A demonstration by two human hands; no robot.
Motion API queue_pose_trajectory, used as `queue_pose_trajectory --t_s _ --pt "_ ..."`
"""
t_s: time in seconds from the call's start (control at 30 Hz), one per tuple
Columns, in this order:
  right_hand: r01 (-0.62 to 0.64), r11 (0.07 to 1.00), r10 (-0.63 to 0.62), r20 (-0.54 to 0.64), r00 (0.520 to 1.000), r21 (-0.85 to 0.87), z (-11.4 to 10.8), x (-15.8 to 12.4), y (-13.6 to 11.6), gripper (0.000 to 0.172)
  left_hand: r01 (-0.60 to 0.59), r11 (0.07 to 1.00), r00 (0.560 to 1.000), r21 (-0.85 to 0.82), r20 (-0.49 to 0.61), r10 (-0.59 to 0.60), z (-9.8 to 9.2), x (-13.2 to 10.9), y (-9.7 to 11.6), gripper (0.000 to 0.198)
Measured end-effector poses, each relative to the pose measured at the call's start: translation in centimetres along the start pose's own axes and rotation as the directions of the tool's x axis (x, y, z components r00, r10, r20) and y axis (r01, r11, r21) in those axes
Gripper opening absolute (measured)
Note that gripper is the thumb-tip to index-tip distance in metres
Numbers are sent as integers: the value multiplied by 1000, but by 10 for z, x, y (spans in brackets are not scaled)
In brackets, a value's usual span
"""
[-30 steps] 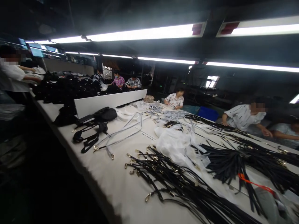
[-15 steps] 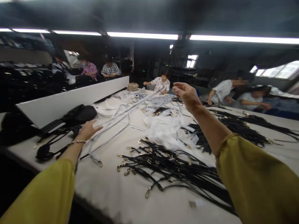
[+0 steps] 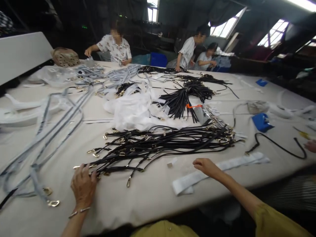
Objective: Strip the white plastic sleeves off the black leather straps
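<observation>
My left hand, a bracelet at its wrist, reaches over the left end of a pile of black straps with gold clips. Its fingers are slightly apart and touch the clip ends there, partly covering them. Left of it lie long grey straps, with a gold clip at the near end. My right hand hovers near the front of the table with its fingers curled in, and nothing shows in them. Just beside it is a folded white strip.
White plastic sheeting and a fanned bundle of black straps lie behind the pile. Two blue pieces and a single black cord are at right. Several people work at the far side; another person's hand shows at the right edge.
The view has turned right and downward. My left hand has gone from beside the grey straps to the black pile's clip ends. My right hand has come down from high up to near the table.
</observation>
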State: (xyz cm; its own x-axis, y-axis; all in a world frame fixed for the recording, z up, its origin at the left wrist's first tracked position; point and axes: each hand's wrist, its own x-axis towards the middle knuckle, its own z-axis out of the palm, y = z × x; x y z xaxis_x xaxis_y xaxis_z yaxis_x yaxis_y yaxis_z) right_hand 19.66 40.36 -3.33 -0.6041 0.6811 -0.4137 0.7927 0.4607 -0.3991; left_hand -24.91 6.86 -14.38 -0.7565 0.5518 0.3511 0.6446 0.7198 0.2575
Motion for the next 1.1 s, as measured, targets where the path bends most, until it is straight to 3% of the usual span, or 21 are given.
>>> queue_pose_trajectory --t_s 0.07,0.17,0.23,0.3,0.4,0.53,0.6,0.7,0.8,0.93,1.0,1.1 --pt "10 1000 -10 -9 1000 4 16 4 5 25 -176 980 984 -89 -4 177 6 -20 39 42" --pt "109 994 -109 -23 994 17 44 20 -11 25 -477 853 859 -214 92 503 18 -46 101 33" --pt "213 977 -213 -33 977 26 61 31 -30 24 -532 813 804 -238 158 572 25 -56 132 32" --pt "330 943 -328 -43 944 37 73 38 -51 22 -485 846 828 -221 196 526 25 -56 153 29" --pt "495 867 -490 -70 869 64 83 41 -85 25 -384 893 869 -235 233 436 11 -47 170 20" --pt "694 715 -689 -80 720 86 85 41 -124 53 -332 861 805 -384 360 471 -21 -46 195 18" --pt "724 685 -725 -12 688 81 82 43 -133 51 -287 873 800 -395 403 445 -36 -51 210 19" --pt "729 682 -730 111 675 56 70 47 -128 34 -63 932 819 -357 515 252 -51 -60 224 21" --pt "737 676 -727 171 665 14 50 52 -104 22 137 898 783 -417 601 160 -56 -69 221 15" --pt "677 734 -656 205 727 -53 31 53 -68 17 322 841 711 -434 697 88 -46 -88 220 9" --pt "644 761 -618 216 756 -76 32 50 -57 20 377 828 675 -415 735 61 -37 -97 233 8" --pt "628 777 -618 246 747 43 47 46 -52 39 333 821 693 -463 711 119 -27 -99 268 4"
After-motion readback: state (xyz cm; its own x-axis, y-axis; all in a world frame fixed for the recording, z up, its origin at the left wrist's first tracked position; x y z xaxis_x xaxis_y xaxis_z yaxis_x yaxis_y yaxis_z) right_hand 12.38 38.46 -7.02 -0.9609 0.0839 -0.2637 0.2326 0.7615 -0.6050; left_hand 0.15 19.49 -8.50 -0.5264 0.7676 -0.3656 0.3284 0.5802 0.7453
